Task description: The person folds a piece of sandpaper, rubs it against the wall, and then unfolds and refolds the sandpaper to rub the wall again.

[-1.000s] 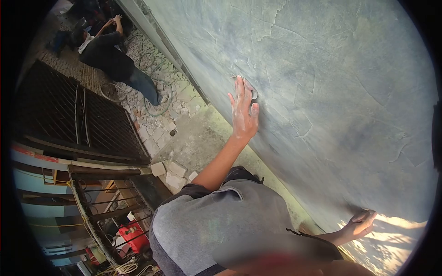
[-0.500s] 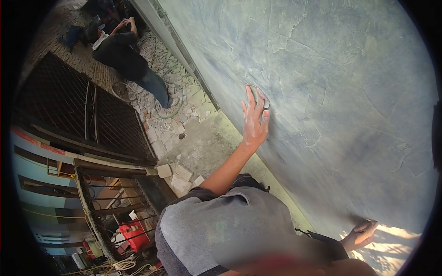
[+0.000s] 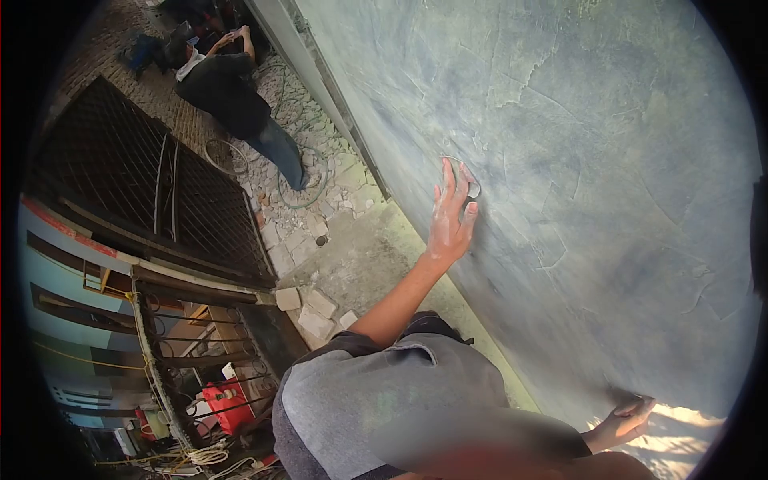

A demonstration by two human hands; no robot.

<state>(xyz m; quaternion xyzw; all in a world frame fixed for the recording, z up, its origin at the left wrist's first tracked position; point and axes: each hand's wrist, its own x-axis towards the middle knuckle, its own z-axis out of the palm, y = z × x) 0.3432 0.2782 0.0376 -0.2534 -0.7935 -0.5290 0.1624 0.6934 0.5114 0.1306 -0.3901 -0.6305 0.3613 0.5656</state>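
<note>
My left hand (image 3: 453, 220) lies against the grey plastered wall (image 3: 592, 184), back of the hand toward me, dusted with pale powder. Its fingers press a thin, curled grey sheet that looks like sandpaper (image 3: 474, 190) onto the wall; most of the sheet is hidden beneath them. Lower down at the right, my right hand (image 3: 622, 424) rests on the same wall near a sunlit patch. Its fingers look stretched out, and I see nothing held in them. Fine cracks and trowel ridges run across the plaster.
A person in dark clothes (image 3: 232, 104) bends over at the upper left, near a green hose (image 3: 320, 188) and broken rubble (image 3: 276, 228). Pale blocks (image 3: 316, 320) lie on the concrete beside me. Metal grilles (image 3: 200, 200) and a red bag (image 3: 227, 406) are at the left.
The whole view has shifted slightly. My left hand stays on the wall with the sheet beneath its fingers, and my right hand remains against the wall.
</note>
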